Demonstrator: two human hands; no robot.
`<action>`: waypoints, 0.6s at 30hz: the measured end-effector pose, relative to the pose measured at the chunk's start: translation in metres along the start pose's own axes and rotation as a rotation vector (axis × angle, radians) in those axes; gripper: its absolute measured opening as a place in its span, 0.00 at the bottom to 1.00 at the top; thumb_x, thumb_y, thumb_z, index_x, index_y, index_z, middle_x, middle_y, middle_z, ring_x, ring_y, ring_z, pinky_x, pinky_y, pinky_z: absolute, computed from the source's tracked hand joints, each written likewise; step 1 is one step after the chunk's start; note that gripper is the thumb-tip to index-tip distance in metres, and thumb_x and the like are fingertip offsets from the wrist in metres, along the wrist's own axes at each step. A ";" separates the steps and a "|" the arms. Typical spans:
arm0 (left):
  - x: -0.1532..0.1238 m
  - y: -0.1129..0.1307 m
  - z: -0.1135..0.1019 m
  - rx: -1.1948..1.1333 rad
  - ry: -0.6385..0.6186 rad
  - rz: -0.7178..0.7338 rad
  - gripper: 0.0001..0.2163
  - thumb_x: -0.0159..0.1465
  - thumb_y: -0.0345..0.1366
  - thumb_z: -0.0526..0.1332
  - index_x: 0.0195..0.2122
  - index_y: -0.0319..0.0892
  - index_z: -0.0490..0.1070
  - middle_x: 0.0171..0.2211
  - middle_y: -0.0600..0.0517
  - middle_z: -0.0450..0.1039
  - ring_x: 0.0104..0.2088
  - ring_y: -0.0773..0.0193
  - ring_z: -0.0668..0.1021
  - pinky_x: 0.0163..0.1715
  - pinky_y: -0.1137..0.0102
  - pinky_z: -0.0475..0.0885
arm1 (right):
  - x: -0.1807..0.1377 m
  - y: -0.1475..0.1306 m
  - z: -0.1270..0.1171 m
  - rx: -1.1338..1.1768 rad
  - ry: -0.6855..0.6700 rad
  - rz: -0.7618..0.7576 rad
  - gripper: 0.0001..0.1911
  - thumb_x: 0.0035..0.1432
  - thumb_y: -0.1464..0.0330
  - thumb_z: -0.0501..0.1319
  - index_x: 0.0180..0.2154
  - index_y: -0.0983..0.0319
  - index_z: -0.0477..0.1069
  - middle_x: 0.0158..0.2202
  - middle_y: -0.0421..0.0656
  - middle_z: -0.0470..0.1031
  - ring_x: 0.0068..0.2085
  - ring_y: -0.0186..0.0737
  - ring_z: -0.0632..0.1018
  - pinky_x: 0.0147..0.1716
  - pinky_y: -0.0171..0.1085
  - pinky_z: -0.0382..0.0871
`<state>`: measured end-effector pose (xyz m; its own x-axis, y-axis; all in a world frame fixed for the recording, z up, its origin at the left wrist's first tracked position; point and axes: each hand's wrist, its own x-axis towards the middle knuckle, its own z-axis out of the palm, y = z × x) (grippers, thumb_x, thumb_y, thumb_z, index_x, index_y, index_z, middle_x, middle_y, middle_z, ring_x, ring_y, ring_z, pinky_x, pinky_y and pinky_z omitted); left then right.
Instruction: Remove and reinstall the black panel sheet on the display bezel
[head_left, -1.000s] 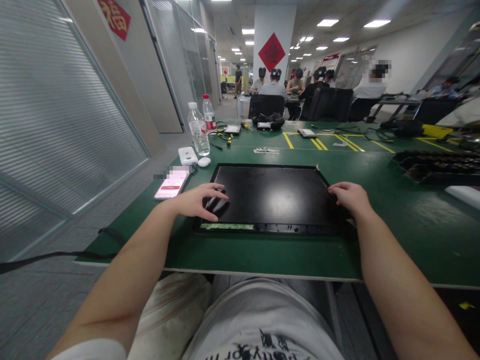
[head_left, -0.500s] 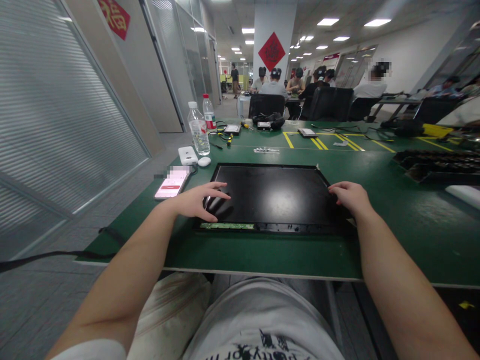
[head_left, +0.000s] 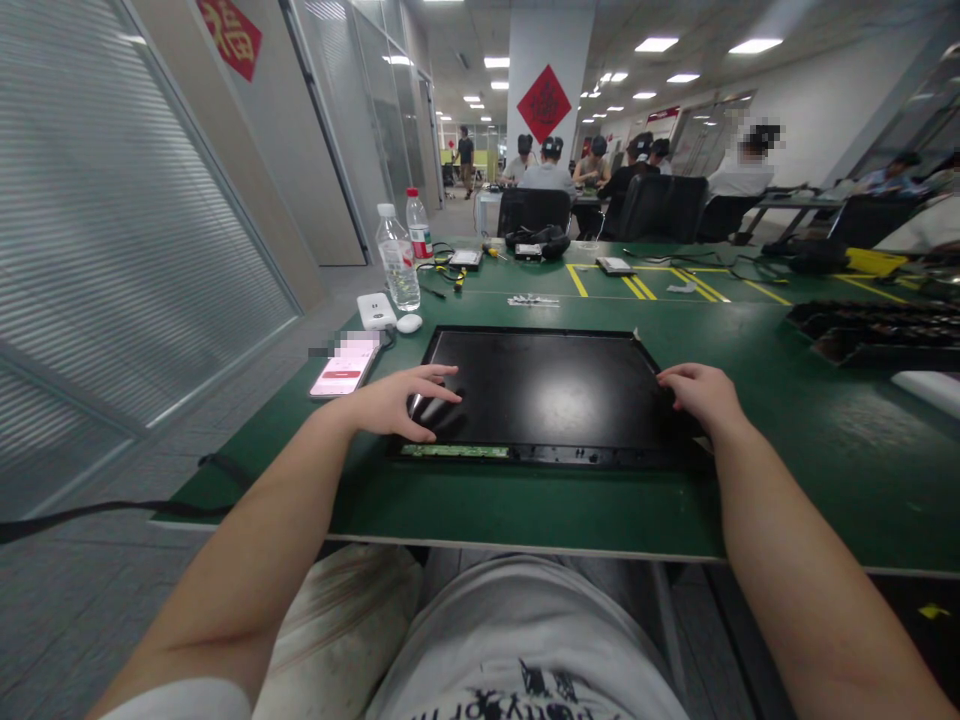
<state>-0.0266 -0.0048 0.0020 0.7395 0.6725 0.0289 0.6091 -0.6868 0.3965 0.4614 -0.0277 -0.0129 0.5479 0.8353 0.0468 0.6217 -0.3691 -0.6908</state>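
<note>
Stretched a shade farther right over the glossy surface since half a second ago, by the left hand (head_left: 390,405); otherwise no shift on either side. Laid palm-down on the near left corner of the black panel (head_left: 547,385), with fingers (head_left: 436,375) spread wide and straight, tips pressed onto the dark face, thumb at the near edge just above the green circuit strip (head_left: 454,452). Nothing gripped there: flat contact only.

Set on the panel's right edge, the right hand (head_left: 701,397), with fingers (head_left: 673,378) loosely curled and close together, tips touching the rim. Unclear whether hooked under the edge or merely resting on it.

Lying flat on the green table (head_left: 525,500), the panel, squarely ahead of the torso, near edge close to the table's front, ceiling light mirrored in its middle.

Just left of the left wrist, apart from the panel, a phone (head_left: 343,370) with a lit pink screen. Beyond that, a white case (head_left: 375,310) and a small white oval (head_left: 409,323) side by side, then two water bottles (head_left: 396,262) upright. Far right, well apart from the right hand, black trays (head_left: 877,330). Behind, at another table, seated people (head_left: 547,175) with backs turned.
</note>
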 end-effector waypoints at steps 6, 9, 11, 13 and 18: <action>0.001 -0.001 0.000 0.013 -0.006 -0.156 0.34 0.61 0.59 0.66 0.66 0.48 0.73 0.74 0.42 0.60 0.71 0.41 0.67 0.69 0.53 0.62 | 0.004 0.005 0.002 -0.002 0.011 -0.033 0.06 0.49 0.67 0.64 0.30 0.59 0.81 0.21 0.40 0.75 0.21 0.39 0.74 0.34 0.40 0.73; 0.006 -0.012 0.005 0.041 0.130 -0.250 0.36 0.65 0.62 0.59 0.66 0.43 0.73 0.71 0.39 0.63 0.68 0.42 0.69 0.69 0.54 0.62 | 0.005 0.006 0.002 -0.010 0.006 -0.037 0.06 0.50 0.67 0.64 0.31 0.58 0.81 0.21 0.40 0.76 0.21 0.39 0.74 0.34 0.40 0.73; 0.008 -0.020 0.009 0.100 0.224 -0.327 0.34 0.66 0.60 0.57 0.64 0.40 0.75 0.69 0.37 0.65 0.67 0.40 0.70 0.70 0.52 0.62 | 0.005 0.005 0.002 -0.013 0.005 -0.026 0.07 0.51 0.67 0.64 0.31 0.59 0.81 0.20 0.40 0.74 0.22 0.39 0.75 0.34 0.40 0.72; 0.010 -0.026 0.012 0.170 0.242 -0.394 0.31 0.67 0.55 0.56 0.63 0.39 0.75 0.67 0.37 0.67 0.67 0.39 0.70 0.70 0.51 0.62 | 0.004 0.005 0.002 -0.011 -0.001 -0.014 0.07 0.52 0.67 0.64 0.32 0.59 0.81 0.19 0.39 0.73 0.22 0.40 0.75 0.33 0.39 0.72; 0.013 -0.028 0.014 0.249 0.178 -0.440 0.28 0.68 0.46 0.53 0.63 0.36 0.76 0.64 0.37 0.72 0.65 0.41 0.73 0.68 0.53 0.65 | 0.003 0.004 0.002 -0.012 -0.014 -0.013 0.07 0.52 0.67 0.64 0.33 0.59 0.81 0.20 0.39 0.73 0.22 0.39 0.74 0.33 0.39 0.72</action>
<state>-0.0302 0.0189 -0.0211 0.3524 0.9330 0.0731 0.9159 -0.3599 0.1777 0.4646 -0.0257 -0.0166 0.5315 0.8458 0.0453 0.6355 -0.3628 -0.6816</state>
